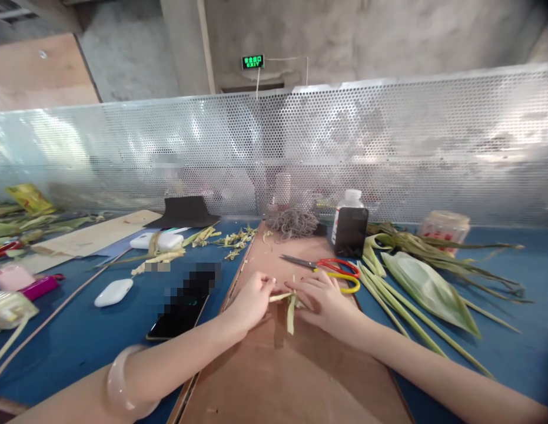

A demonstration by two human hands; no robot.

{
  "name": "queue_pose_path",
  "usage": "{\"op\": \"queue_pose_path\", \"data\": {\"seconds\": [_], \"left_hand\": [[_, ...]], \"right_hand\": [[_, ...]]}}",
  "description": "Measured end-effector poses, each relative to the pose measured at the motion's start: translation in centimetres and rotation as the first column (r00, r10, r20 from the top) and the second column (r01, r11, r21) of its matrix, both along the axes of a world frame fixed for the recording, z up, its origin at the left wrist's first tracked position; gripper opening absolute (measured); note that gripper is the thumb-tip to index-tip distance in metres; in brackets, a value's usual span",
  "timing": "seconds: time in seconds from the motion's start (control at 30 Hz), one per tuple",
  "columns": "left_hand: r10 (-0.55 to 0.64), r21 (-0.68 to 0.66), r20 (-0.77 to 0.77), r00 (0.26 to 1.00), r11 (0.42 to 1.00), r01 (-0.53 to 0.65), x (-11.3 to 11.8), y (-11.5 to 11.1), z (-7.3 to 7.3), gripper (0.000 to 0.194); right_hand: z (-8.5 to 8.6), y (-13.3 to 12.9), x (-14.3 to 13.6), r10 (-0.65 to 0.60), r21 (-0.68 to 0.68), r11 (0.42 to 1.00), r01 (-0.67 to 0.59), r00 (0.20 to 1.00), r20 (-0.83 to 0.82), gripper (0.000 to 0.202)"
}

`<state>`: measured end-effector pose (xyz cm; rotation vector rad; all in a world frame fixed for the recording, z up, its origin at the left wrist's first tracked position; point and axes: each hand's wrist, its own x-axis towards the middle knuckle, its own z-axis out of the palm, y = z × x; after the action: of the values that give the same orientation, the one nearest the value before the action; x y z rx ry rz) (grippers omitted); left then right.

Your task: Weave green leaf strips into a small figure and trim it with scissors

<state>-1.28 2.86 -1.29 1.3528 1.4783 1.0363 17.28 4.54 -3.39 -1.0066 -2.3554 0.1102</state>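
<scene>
Both my hands meet over a brown board (274, 377). Between them is a small knotted piece of pale green leaf strip (291, 318), one end hanging down. My left hand (255, 300) pinches the left end of the strip with thumb and forefinger. My right hand (320, 299) is closed around the other side, fingers bent over the knot and partly hiding it. Just beyond the right hand lie scissors (351, 268) with red and yellow handles, their blades pointing left. Long green leaf strips (401, 300) and a broad leaf (432, 288) lie to the right.
A white-capped bottle (353, 218) stands behind a dark upright phone-like slab (351, 232). Grey cord (294, 222) is heaped beside it. Left on the blue table are a phone (180, 312), a white earphone case (113, 292) and leaf scraps (238, 238). A clear jar (445, 229) stands right; a perforated metal screen (344, 141) closes the back.
</scene>
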Motion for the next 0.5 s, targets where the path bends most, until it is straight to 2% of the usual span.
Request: {"op": "queue_pose_path", "data": {"seconds": [0.1,0.2,0.3,0.4,0.5], "left_hand": [[-0.06,0.0,0.062,0.996,0.998,0.06,0.1,0.0,-0.2,0.014],[-0.14,0.02,0.234,0.962,0.99,0.14,0.2,0.0,0.1,0.007],[-0.163,0.046,0.346,0.924,0.987,0.157,0.5,-0.2,0.4,0.006],[-0.161,0.054,0.374,0.913,0.987,0.152,0.8,-0.5,0.6,0.002],[-0.162,0.065,0.333,0.929,0.987,0.149,0.7,-0.8,0.7,0.005]], "right_hand": [[0.4,-0.2,-0.3,-0.001,-0.056,0.998,-0.004,0.997,-0.077,0.037],[0.8,-0.5,-0.1,-0.017,-0.178,0.984,-0.019,0.98,-0.197,0.031],[1.0,-1.0,0.1,-0.001,-0.241,0.968,-0.076,0.953,-0.302,0.033],[1.1,-1.6,-0.1,0.022,-0.158,0.985,-0.074,0.952,-0.305,0.038],[1.0,-2.2,-0.5,0.033,-0.048,0.998,-0.048,0.958,-0.284,0.043]]}}
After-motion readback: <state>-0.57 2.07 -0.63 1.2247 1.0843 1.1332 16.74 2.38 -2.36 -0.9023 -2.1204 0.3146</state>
